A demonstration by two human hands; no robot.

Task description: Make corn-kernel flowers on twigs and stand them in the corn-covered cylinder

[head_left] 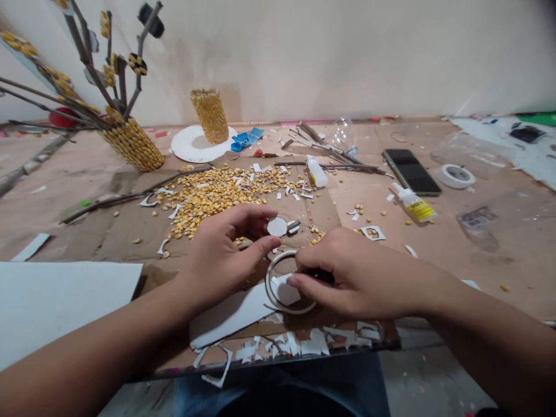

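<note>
Left hand (232, 246): thumb and forefinger pinch a small white disc (277, 226); the other fingers curl in behind. Right hand (347, 269): closed round a black item (322, 274), mostly hidden in the grip, so its kind cannot be told.

Clock positions, read from the disc:

- Between 5 and 6: tape ring (268, 284), just beside the right hand's thumb, overlapping one end of a white strip (230, 318). Farther out that way, white scraps (315, 343) along the near edge of the surface (438, 255).
- 8: white sheet (65, 307), beyond the left forearm.
- 10: corn grains (221, 200), heaped near the left hand, mixed with paper bits. Farther out, a corn-covered vase (132, 146), tilted in view, with branches (124, 81) in it.
- 11: corn-covered cup (210, 116) on a round white base (185, 145); blue wrapper (249, 138) just beside the base.
- 1: white bottle (318, 174), lying near twigs (332, 153).
- 2: phone (410, 171).
- Between 2 and 3: white roll (443, 175).
- Near 3: yellow-labelled bottle (417, 207), beside the phone.
</note>
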